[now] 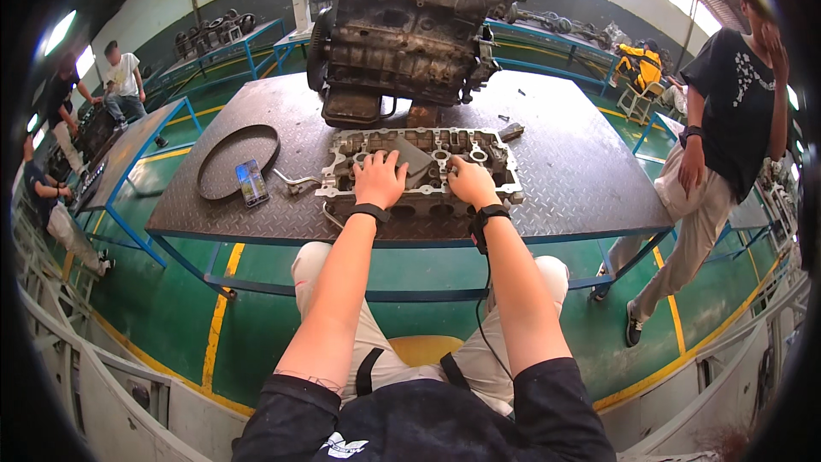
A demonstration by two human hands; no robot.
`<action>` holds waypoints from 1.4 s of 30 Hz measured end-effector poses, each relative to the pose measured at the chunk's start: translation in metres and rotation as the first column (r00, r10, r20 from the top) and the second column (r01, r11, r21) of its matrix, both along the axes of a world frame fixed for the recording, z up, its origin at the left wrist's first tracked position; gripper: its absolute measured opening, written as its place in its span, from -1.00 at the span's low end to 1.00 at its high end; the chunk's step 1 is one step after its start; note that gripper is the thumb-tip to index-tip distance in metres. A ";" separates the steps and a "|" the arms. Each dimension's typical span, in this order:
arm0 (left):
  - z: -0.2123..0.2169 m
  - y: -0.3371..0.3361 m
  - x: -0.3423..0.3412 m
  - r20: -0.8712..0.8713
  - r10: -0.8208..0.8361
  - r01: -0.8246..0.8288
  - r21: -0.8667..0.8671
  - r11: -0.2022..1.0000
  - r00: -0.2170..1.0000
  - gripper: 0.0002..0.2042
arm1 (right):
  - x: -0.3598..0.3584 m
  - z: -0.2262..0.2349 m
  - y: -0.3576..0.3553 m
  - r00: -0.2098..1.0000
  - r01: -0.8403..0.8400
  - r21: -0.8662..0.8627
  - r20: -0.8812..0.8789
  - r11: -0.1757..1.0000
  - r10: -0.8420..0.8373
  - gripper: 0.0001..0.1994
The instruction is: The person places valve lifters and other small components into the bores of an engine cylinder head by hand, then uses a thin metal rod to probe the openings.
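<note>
A cylinder head lies flat on the metal table in front of me, its open top facing up. My left hand rests palm down on its left half, fingers spread. Beside those fingertips a flat grey piece lies slanted across the middle of the head; I cannot tell whether it is a plate or a cloth. On the right half, next to a round bore, my right hand is closed with its fingers curled downward. Whatever is in those fingers is hidden. Both wrists wear black bands.
Behind the head stands a large engine block. A black belt loop, a phone and a bent metal tool lie left. A small dark block sits back right. A person stands close by the table's right side.
</note>
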State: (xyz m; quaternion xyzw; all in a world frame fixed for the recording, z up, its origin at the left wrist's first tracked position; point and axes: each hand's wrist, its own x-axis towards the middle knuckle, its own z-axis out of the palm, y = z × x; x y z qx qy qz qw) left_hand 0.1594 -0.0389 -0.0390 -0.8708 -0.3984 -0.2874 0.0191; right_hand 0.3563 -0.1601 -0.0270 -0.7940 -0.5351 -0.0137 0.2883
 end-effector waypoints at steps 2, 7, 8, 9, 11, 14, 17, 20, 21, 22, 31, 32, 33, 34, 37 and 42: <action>0.001 -0.002 0.001 0.000 0.001 -0.001 -0.001 1.000 1.000 -0.54 | -0.001 0.003 -0.001 1.000 0.007 0.003 -0.012 1.000 -0.007 -0.71; -0.001 0.001 0.001 0.011 0.005 -0.005 0.018 1.000 1.000 -0.54 | -0.006 0.010 -0.005 0.999 0.024 -0.003 -0.030 1.000 -0.024 -0.71; -0.002 0.001 0.001 0.009 0.006 -0.006 0.018 1.000 1.000 -0.54 | -0.007 0.010 -0.006 0.999 0.028 0.001 -0.035 1.000 -0.028 -0.71; -0.002 0.001 0.002 0.009 0.003 -0.003 0.021 1.000 1.000 -0.54 | -0.007 0.011 -0.007 0.999 0.029 0.000 -0.034 1.000 -0.029 -0.71; -0.002 0.001 0.002 0.010 0.000 0.000 0.023 1.000 1.000 -0.54 | -0.007 0.013 -0.007 0.999 0.033 -0.017 -0.030 0.999 -0.034 -0.71; 0.000 0.001 0.003 -0.005 0.012 -0.012 0.018 1.000 1.000 -0.54 | -0.006 0.012 -0.006 0.998 0.042 -0.025 -0.035 0.999 -0.043 -0.72; 0.000 -0.002 0.001 -0.003 0.011 -0.011 0.025 1.000 1.000 -0.53 | -0.007 0.012 -0.008 0.998 0.039 -0.012 -0.044 0.999 -0.040 -0.72; 0.000 -0.002 -0.001 -0.001 0.011 -0.011 0.016 1.000 1.000 -0.54 | -0.012 0.016 -0.010 0.996 0.048 -0.008 -0.080 0.999 -0.048 -0.72; 0.000 -0.002 -0.001 0.000 0.009 -0.009 0.019 1.000 1.000 -0.54 | -0.012 0.016 -0.010 0.994 0.055 0.001 -0.091 0.999 -0.054 -0.72; 0.000 -0.001 -0.001 0.002 0.008 -0.008 0.022 1.000 1.000 -0.54 | -0.011 0.016 -0.010 0.995 0.052 0.001 -0.091 0.999 -0.052 -0.72; 0.001 -0.004 0.003 0.025 -0.006 0.005 0.038 0.999 1.000 -0.55 | -0.004 0.010 -0.007 0.995 0.065 0.045 -0.080 0.997 -0.062 -0.73; 0.001 -0.004 0.003 0.025 -0.004 0.003 0.037 0.999 1.000 -0.55 | -0.004 0.011 -0.007 0.995 0.063 0.044 -0.081 0.997 -0.059 -0.73; 0.001 -0.004 0.001 0.013 0.008 -0.009 0.039 0.999 1.000 -0.55 | -0.006 0.012 -0.007 0.991 0.057 0.038 -0.124 0.998 -0.052 -0.73; 0.001 -0.003 -0.001 0.001 0.023 -0.023 0.041 0.999 1.000 -0.54 | -0.008 0.014 -0.006 0.985 0.049 0.032 -0.167 0.998 -0.043 -0.73; 0.009 -0.006 -0.006 -0.003 0.025 -0.025 -0.002 1.000 1.000 -0.52 | -0.004 0.005 0.002 0.990 0.060 0.045 -0.129 0.997 -0.054 -0.71; 0.014 -0.013 -0.002 -0.040 0.039 -0.039 -0.011 0.999 0.998 -0.53 | 0.007 -0.006 0.004 0.996 0.065 0.063 -0.060 0.996 -0.061 -0.69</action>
